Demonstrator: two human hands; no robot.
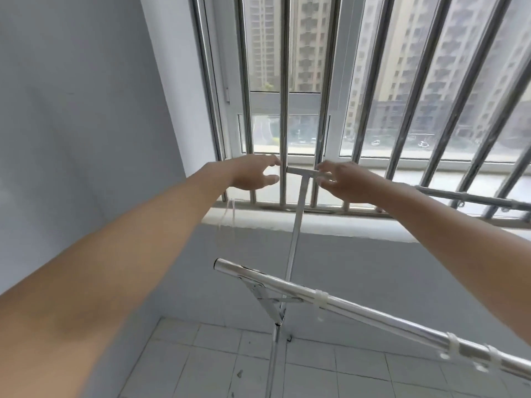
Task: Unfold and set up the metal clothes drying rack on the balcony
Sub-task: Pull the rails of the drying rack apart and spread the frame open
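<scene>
The metal drying rack stands in front of me on the balcony floor. Its thin upright post (296,234) rises to a short T-shaped crossbar (301,170) at window-sill height. My left hand (253,173) hovers just left of the crossbar's end, fingers apart, touching nothing that I can see. My right hand (342,179) has its fingers closed around the right end of the crossbar. A thick silver rail (359,305) with white plastic clips runs from centre to lower right. A second rail (471,198) extends right behind my right forearm.
Vertical steel window bars (284,96) stand directly behind the crossbar, above a white sill (258,222). A grey wall (86,110) closes the left side. The floor is pale tile (201,357). A thin white cord (230,214) hangs from the sill's left end.
</scene>
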